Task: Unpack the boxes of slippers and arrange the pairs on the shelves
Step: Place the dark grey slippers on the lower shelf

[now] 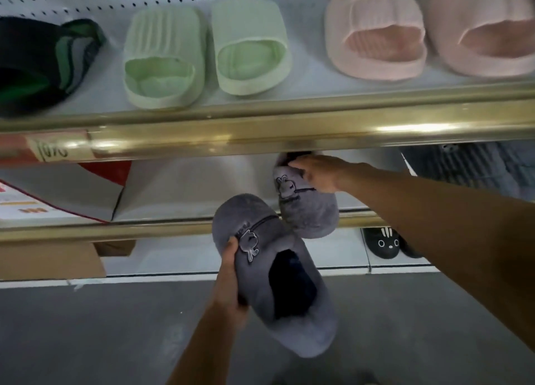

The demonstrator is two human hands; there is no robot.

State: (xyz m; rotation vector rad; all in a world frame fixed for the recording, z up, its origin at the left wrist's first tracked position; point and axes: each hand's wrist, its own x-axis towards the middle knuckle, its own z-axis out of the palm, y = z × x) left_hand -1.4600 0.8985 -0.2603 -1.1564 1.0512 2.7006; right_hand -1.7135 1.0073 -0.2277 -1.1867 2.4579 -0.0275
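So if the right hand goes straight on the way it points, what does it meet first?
Probably nothing soon: the right hand, holding a grey slipper, points left along the middle shelf, which looks bare until the red-and-white box. Depth is unclear.

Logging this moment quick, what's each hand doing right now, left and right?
Left hand: grips a grey fuzzy slipper, held in front of the shelves.
Right hand: fingers curled on the second grey slipper at the middle shelf edge.

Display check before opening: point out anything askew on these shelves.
The grey slipper under the right hand sits angled on the middle shelf, its toe overhanging the gold rail. Its mate is off the shelf, held in the left hand.
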